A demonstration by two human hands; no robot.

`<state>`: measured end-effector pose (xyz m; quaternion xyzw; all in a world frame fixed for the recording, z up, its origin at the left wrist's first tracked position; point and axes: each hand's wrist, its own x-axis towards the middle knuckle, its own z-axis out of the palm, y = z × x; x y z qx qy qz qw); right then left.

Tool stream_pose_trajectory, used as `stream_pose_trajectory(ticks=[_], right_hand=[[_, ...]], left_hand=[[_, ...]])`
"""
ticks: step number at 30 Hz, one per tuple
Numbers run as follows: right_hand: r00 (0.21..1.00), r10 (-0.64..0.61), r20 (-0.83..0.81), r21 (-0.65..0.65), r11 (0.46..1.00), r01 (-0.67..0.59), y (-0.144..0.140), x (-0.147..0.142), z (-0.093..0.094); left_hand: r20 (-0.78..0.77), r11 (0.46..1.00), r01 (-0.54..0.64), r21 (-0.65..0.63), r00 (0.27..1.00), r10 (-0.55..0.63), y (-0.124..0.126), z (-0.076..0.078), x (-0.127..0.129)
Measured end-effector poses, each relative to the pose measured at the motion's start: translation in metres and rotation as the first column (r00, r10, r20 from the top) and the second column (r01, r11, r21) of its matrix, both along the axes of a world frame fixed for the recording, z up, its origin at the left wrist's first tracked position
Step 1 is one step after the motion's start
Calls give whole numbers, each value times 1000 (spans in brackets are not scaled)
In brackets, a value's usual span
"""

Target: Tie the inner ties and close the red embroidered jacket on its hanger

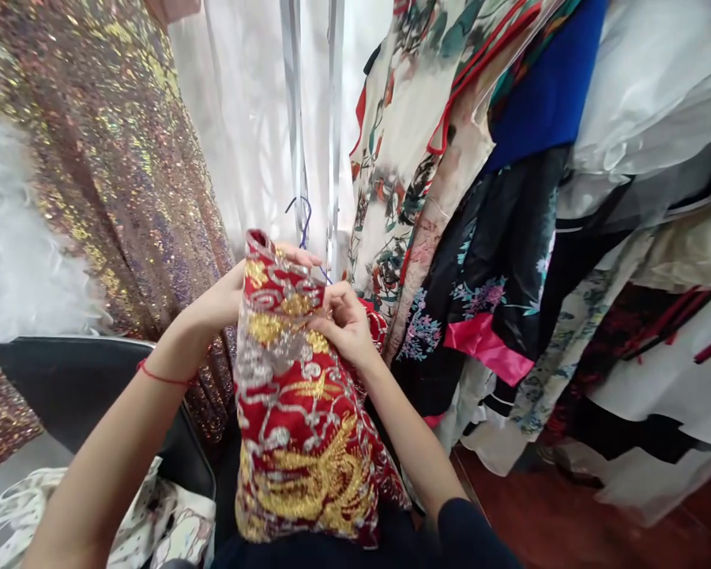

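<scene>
At rack, hands (344, 320) gripping embroidered garment (302, 411), perhaps hanger (302, 221)

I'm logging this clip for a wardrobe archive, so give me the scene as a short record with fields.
setting: clothes hanging close together on a rack
held item: red embroidered garment with gold and silver stitching, hanging down toward the lap
left hand: grips the garment's top from behind
right hand: pinches the garment's upper edge
wrist: red string bracelet on the left arm
left side: sequined dress
right side: floral robes, blue garment
</scene>
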<state>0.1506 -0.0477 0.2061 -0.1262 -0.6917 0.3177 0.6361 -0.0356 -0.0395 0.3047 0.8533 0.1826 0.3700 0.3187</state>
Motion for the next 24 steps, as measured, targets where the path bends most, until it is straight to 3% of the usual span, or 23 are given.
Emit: stream_pose_trajectory(ticks=[2,4,8,11,14,17,21,24], right_hand=[[989,-146,-20,14,989,146,-2,5,8],[963,-267,-31,14,963,268,-1,8,16],[904,-422,-66,13,906,424,0,5,26],[876,-480,-51,24,876,482,0,1,31],[904,-427,35,-4,904,427,3,4,34],[948,-277,160,-83,953,292,10,16,30],[901,-107,420,-163,968,191,23,33,13],[893,-110,437,-133,974,186,30,33,-1]], left_hand=[[68,973,-170,-155,981,182,-2,-13,-8],[81,940,-213,-267,967,242,-6,-23,-15],[-103,949,-165,-267,985,142,-13,-33,-25],[-226,923,-299,-243,942,246,-10,-36,-29],[-181,895,-396,-204,914,363,-1,-40,-32],[-158,909,-389,-147,917,366,9,-44,-36],[-153,916,-380,-132,921,360,22,-52,-43],[-162,897,-397,-197,915,369,33,-57,-52]])
